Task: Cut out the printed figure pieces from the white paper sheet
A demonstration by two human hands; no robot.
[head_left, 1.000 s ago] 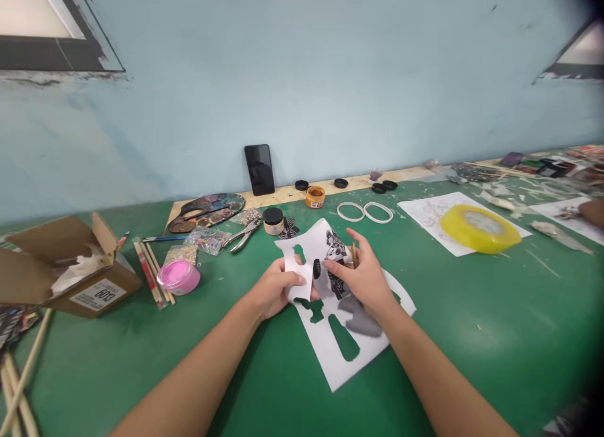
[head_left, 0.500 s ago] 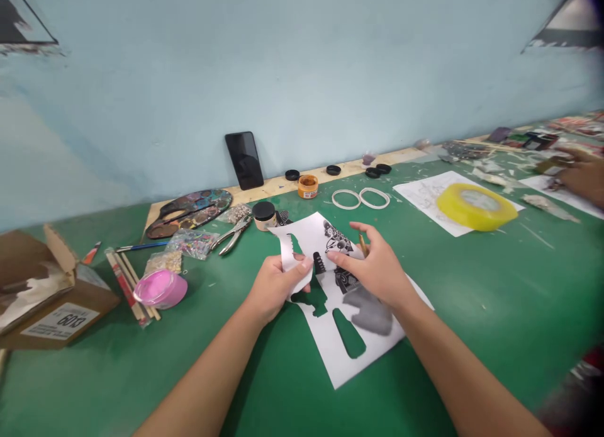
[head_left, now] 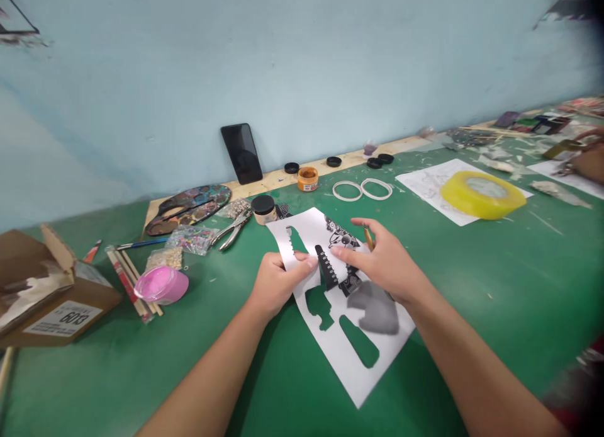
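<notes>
A white paper sheet (head_left: 363, 377) with black printed figures and several cut-out openings is held up over the table. My left hand (head_left: 278, 283) pinches its left edge, thumb on top near a narrow notched opening. My right hand (head_left: 384, 261) grips the right side, its thumb on the print and its index finger raised. A slim gold-coloured piece (head_left: 369, 238) shows between that thumb and index finger; its kind is hidden. Beside the right thumb is a black printed strip with a toothed edge (head_left: 326, 268). A grey patch (head_left: 375, 308) covers the sheet's lower right.
Behind the sheet are a black-lidded jar (head_left: 264, 209), pliers (head_left: 232, 231) and an orange paint jar (head_left: 307, 179). A phone (head_left: 241, 153) leans on the wall. Left are a pink tub (head_left: 161, 286) and cardboard box (head_left: 61, 305); right, a yellow tape roll (head_left: 484, 194) and another person's hand (head_left: 589, 163).
The sheet has been turned and flattened, so its left strip no longer curls and its lower corner sits further right and lower. Both hands keep their hold. The view has shifted slightly.
</notes>
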